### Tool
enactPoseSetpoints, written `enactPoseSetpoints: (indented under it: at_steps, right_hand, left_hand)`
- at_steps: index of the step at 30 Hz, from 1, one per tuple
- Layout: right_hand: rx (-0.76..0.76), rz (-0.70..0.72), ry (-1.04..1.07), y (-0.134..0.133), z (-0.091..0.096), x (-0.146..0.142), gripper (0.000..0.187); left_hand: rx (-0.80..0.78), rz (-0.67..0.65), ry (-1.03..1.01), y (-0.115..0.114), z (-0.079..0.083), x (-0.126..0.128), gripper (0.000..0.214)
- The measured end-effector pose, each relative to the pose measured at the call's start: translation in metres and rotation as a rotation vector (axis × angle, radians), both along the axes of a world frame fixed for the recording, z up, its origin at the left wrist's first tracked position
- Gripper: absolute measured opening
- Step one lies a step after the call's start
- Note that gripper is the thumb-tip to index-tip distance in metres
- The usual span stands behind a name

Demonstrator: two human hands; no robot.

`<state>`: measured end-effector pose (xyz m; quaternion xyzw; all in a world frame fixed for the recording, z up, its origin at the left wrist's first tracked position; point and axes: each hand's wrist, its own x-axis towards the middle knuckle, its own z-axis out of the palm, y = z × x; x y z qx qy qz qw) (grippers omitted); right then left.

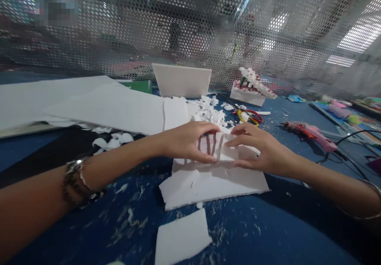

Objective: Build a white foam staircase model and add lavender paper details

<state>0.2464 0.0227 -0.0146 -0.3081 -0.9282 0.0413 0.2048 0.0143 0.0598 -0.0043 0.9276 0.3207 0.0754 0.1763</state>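
Sheets of white board (74,102) overlap towards the far left corner of the blue worktop (253,229), with something black (38,150) under their near side. Curled white scraps (123,137) lie just beside them. Bracelets (71,183) circle the left wrist. A green panel (138,85) shows behind the sheets, near the far edge. Next along that edge, a white panel (183,81) stands upright, leaning back slightly.

Nearer the front edge, around the middle, 1 loose white offcut (181,237) lies flat, apart from a larger white foam piece (208,187). Above that larger piece, the left hand (190,142) has its thumb and fingers clasped across a small white piece (212,141) with reddish marks. White shreds (210,112) are heaped just beyond it. The right hand (258,150) is clamped on the other end of the small white piece, so the 2 hands face each other, a little apart.

Scissors (256,118) with red and yellow handles rest among the scraps, and a red-and-white model (251,92) stands near the far edge. Farther right lie a pink glue gun (315,134), its black cable (355,166) and a row of coloured items (342,109) towards the far right corner.
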Motion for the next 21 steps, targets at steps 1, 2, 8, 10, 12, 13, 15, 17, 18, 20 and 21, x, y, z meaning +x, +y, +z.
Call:
enactPoseSetpoints:
  at_steps: [1,2,8,10,12,13,15,17,18,20,21]
  right_hand:
    - [0.004,0.004,0.003,0.0002,-0.0002,0.0001,0.029]
    - [0.009,0.011,0.005,0.0005,-0.0004,0.0004,0.03]
    - [0.038,0.043,0.014,0.0014,-0.0009,0.0026,0.032]
    - [0.037,0.04,0.018,0.0015,-0.0007,0.0028,0.031]
    - [0.035,0.044,0.024,0.0016,-0.0006,0.0026,0.031]
    - [0.035,0.048,0.027,0.0017,-0.0006,0.0025,0.031]
    - [0.036,0.052,0.03,0.0019,-0.0007,0.0024,0.031]
    - [0.037,0.05,0.037,0.002,-0.0009,0.0024,0.031]
    - [0.035,0.048,0.037,0.0019,-0.001,0.0025,0.031]
    - [0.029,0.038,0.035,0.0018,-0.0014,0.0028,0.031]
    - [0.025,0.032,0.033,0.0016,-0.0016,0.003,0.031]
  left_hand:
    - [0.004,-0.001,-0.002,0.0001,-0.0003,0.0,0.071]
    - [0.006,-0.001,-0.003,0.0003,-0.0006,0.0,0.071]
    - [0.008,0.001,-0.008,0.001,-0.001,0.0003,0.071]
    - [0.01,0.002,-0.012,0.0008,-0.0008,0.0006,0.072]
    - [0.012,0.006,-0.012,0.0007,-0.0009,0.0007,0.073]
    - [0.012,0.009,-0.011,0.0007,-0.0012,0.0007,0.073]
    - [0.014,0.009,-0.013,0.001,-0.0019,0.0006,0.073]
    - [0.016,0.002,-0.019,0.0016,-0.0027,0.0005,0.072]
    - [0.017,-0.002,-0.024,0.0018,-0.0029,0.0005,0.072]
    - [0.019,-0.004,-0.034,0.0019,-0.0031,0.0006,0.071]
    - [0.019,-0.003,-0.036,0.0018,-0.003,0.0007,0.07]
